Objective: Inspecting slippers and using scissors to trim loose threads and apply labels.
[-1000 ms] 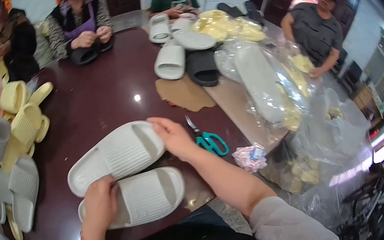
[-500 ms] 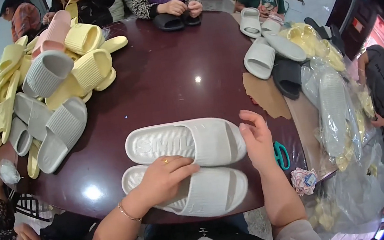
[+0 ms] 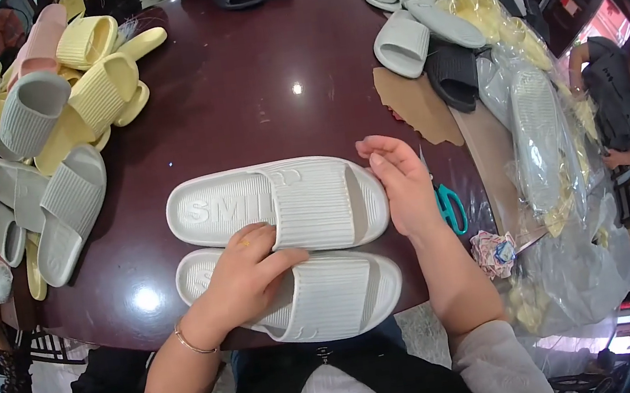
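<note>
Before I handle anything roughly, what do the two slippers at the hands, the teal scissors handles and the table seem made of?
Slippers: probably moulded foam or soft plastic, matte; ribbed straps show no stitching. Handles: likely plastic, smooth-looking, from their even teal colour. Table: glossy, perhaps lacquered wood or laminate; bright reflections show the polish, not the core.

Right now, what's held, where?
Left hand spans the two nearest grey slides by their straps; grip can't be told. Right hand, by far slide's toe, holds nothing visible.

White slippers (image 3: 312, 206) are formed of matt, foam-like plastic with ribbed straps (image 3: 332, 294); the tabletop (image 3: 229, 88) is finished smooth and glossy; clear plastic film (image 3: 590, 260) is creased, shiny; brown cardboard (image 3: 416, 106) is seen as matt.
</note>
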### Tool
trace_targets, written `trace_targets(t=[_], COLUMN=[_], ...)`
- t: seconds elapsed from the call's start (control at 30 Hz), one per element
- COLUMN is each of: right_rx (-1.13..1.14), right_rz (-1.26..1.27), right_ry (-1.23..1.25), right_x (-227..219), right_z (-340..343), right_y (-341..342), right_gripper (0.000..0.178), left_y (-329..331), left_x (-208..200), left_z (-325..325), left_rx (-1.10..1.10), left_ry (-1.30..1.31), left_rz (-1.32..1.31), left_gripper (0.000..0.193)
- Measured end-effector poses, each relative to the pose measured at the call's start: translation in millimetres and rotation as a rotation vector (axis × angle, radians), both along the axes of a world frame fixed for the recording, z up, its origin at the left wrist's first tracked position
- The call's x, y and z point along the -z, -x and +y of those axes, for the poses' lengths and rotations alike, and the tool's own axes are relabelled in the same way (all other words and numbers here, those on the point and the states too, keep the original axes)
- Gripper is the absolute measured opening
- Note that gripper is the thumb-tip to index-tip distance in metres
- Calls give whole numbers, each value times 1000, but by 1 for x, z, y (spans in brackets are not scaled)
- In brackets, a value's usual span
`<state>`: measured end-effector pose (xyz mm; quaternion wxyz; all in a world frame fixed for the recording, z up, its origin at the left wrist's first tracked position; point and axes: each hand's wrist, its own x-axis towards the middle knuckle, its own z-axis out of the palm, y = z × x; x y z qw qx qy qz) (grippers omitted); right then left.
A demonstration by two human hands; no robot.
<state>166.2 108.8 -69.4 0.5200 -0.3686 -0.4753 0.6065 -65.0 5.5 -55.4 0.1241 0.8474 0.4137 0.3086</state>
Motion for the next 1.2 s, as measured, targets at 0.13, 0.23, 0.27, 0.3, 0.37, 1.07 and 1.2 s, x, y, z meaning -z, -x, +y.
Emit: trace_targets(t=[0.13, 0.23, 0.27, 0.3, 0.37, 1.07, 1.2], right_rx=[43, 50, 46, 41, 24, -633, -653], right_rz=[122, 165, 171, 177, 134, -380, -612], right_ry=[87, 126, 126, 126, 124, 57, -213], right_x=[-7, -8, -8, -9, -11, -13, -12], right_z=[0, -1, -2, -3, -7, -28, -19], right_y=[-3, -1, 1, 2, 2, 5, -5], right_gripper=[23, 23, 24, 24, 23, 21, 25], left_y=[1, 1, 1, 0, 0, 32, 14], left_x=[3, -2, -3, -3, -4, -23, -27], left_z=[-3, -8, -8, -8, -8, 0, -5], left_rx=[46, -27, -26, -117, -301, -839, -740], left_ry=[-88, -165, -166, -221, -331, -211, -437], left_rz=[-60, -78, -79, -91, -116, 212, 103], left_gripper=[30, 30, 30, 30, 31, 26, 29])
